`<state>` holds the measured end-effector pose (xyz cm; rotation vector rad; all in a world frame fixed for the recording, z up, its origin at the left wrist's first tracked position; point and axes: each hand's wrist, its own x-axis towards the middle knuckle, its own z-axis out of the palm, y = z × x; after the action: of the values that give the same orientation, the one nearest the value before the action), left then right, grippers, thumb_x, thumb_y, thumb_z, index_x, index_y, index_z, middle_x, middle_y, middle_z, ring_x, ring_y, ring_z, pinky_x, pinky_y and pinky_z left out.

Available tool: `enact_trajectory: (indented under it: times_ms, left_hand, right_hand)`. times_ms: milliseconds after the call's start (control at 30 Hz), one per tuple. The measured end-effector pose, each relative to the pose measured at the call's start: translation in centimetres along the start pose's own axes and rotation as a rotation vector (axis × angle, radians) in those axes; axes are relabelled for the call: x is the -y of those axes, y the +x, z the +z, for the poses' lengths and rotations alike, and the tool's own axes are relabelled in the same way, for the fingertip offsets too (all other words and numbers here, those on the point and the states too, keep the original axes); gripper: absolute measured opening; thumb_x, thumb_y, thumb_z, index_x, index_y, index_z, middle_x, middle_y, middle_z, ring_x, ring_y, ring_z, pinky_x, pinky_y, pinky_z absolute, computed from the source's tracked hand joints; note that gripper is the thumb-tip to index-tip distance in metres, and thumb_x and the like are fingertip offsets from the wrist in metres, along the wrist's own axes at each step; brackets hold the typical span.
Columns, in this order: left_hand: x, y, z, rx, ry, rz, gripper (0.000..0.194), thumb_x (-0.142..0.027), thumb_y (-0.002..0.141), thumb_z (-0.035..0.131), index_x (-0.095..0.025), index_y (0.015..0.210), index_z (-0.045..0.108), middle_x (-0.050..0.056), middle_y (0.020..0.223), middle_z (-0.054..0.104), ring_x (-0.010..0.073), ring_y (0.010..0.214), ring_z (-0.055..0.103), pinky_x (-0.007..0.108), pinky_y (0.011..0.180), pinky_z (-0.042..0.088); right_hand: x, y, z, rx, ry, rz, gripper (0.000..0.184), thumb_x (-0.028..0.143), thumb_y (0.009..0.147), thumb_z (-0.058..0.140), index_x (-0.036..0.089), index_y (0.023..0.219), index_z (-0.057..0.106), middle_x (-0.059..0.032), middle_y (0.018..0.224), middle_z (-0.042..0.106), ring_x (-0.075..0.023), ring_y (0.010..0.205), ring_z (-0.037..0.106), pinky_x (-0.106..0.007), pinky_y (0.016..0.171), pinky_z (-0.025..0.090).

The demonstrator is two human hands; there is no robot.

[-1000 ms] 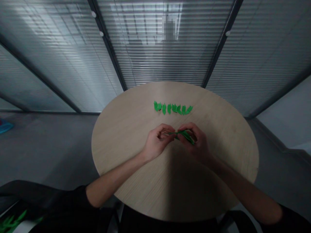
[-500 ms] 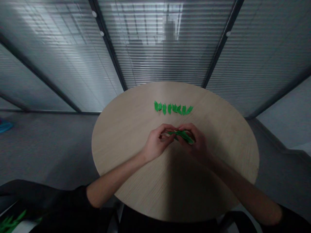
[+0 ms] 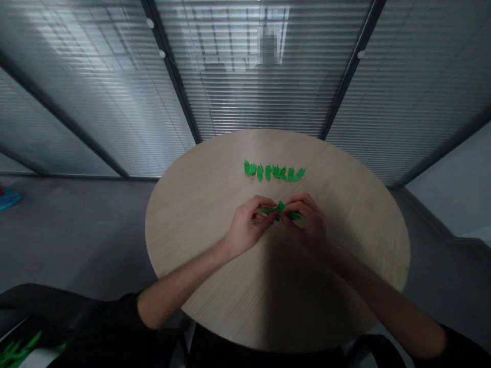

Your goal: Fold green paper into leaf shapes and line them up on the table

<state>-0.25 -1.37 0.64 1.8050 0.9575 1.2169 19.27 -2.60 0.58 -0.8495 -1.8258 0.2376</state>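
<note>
Over the middle of the table, my left hand (image 3: 247, 225) pinches the left end of a thin green leaf-like piece (image 3: 281, 206) between thumb and fingers. My right hand (image 3: 313, 225) is closed on the same piece from the right, its fingertips close to the left ones. Pointed green edges stick out above, below and between the fingers; whether it is paper or a leaf I cannot tell. Beyond both hands, several small green leaf-like pieces (image 3: 268, 171) lie in a row, most of them upright to my view.
The round wooden table (image 3: 199, 189) stands against a glass wall with blinds (image 3: 238, 102). At the lower left, more green leafy pieces (image 3: 19, 352) show beside a white object (image 3: 38, 359). A blue item (image 3: 9, 200) lies on the floor at far left.
The green piece has turned and spread between my fingers, with a pointed part now standing up in the middle. My right fingers have shifted over it; my left hand stays nearly still.
</note>
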Motion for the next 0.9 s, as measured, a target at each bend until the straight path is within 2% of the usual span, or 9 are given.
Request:
enact_trajectory:
  times_ms: [167,333,600,900]
  left_hand:
    - [0.27,0.10,0.05,0.032,-0.041,-0.047,0.025,-0.033,0.094,0.072,-0.017,0.114,0.070,0.009,0.105,0.077,0.0177,0.086,0.075,0.025,0.068,0.062]
    - [0.41,0.07,0.10,0.007,-0.010,-0.045,0.022,-0.032,0.095,0.071,-0.017,0.112,0.071,0.009,0.105,0.077,0.0181,0.090,0.075,0.024,0.067,0.060]
    - [-0.02,-0.02,0.06,-0.038,0.025,-0.007,0.015,-0.022,0.091,0.071,-0.017,0.105,0.068,0.003,0.091,0.075,0.0124,0.077,0.071,0.021,0.064,0.056]
    - [0.65,0.01,0.22,0.003,-0.042,-0.002,0.019,-0.025,0.094,0.071,-0.017,0.111,0.067,0.006,0.098,0.076,0.0153,0.084,0.074,0.023,0.065,0.059]
  right_hand:
    - [0.21,0.05,-0.06,-0.011,-0.005,-0.024,0.011,0.017,0.094,0.070,0.026,0.097,0.066,-0.0047,0.100,0.062,-0.0199,0.091,0.065,-0.036,0.078,0.058]
    - [0.05,0.04,-0.01,-0.016,-0.026,-0.045,0.013,0.018,0.094,0.071,0.026,0.102,0.066,-0.0049,0.099,0.064,-0.0205,0.092,0.065,-0.037,0.080,0.058]
    - [-0.06,-0.29,-0.05,0.028,-0.030,-0.028,0.010,0.017,0.097,0.067,0.024,0.104,0.065,0.0000,0.084,0.066,-0.0160,0.075,0.065,-0.029,0.071,0.054]
    - [0.08,-0.34,0.08,0.039,-0.043,-0.051,0.009,0.016,0.098,0.065,0.025,0.101,0.065,-0.0002,0.084,0.070,-0.0155,0.075,0.068,-0.028,0.071,0.056]
